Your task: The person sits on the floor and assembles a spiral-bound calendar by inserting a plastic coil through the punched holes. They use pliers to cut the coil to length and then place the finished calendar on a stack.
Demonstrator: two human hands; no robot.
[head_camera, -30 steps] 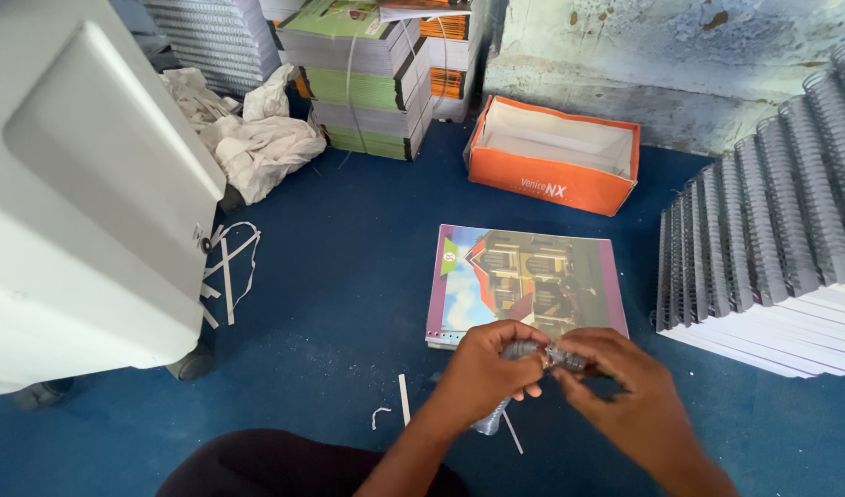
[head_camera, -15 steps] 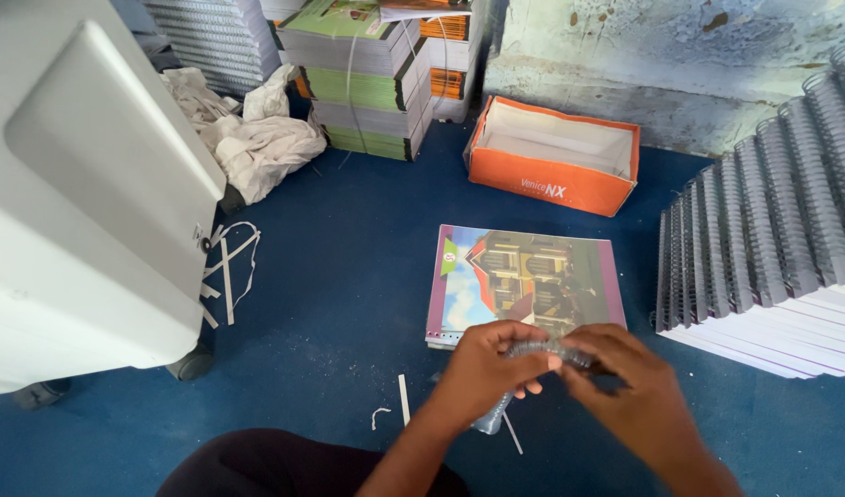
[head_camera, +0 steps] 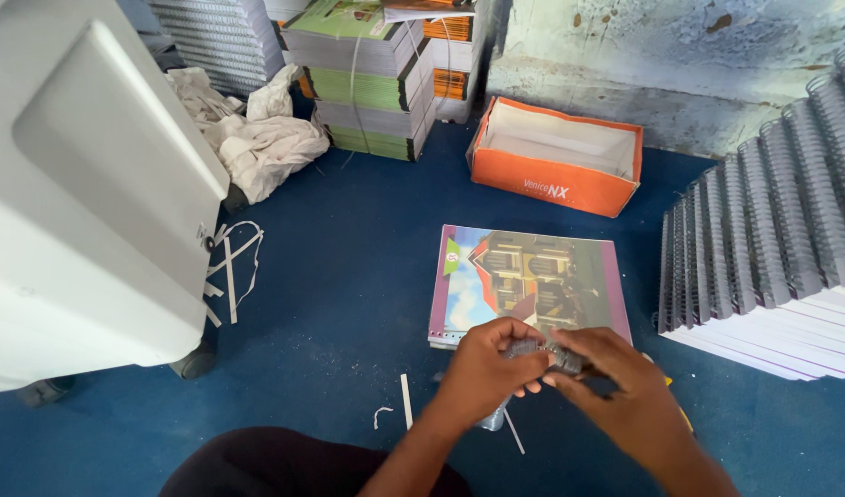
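Little had moved since the earlier frame; both hands stayed together, the left hand and right hand pinching a small grey metal spiral coil between fingertips, just above the near edge of a colourful house-picture notebook lying on the blue floor; grey spiral-bound white notebooks lay stacked at right.

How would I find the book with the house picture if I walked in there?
Start at the open orange cardboard box by the wall on the blue floor. Just in front of it lies a flat notebook with a purple-edged cover showing a house, right above two hands. It lies alone, unlike the grey spiral-bound stacks beside it.
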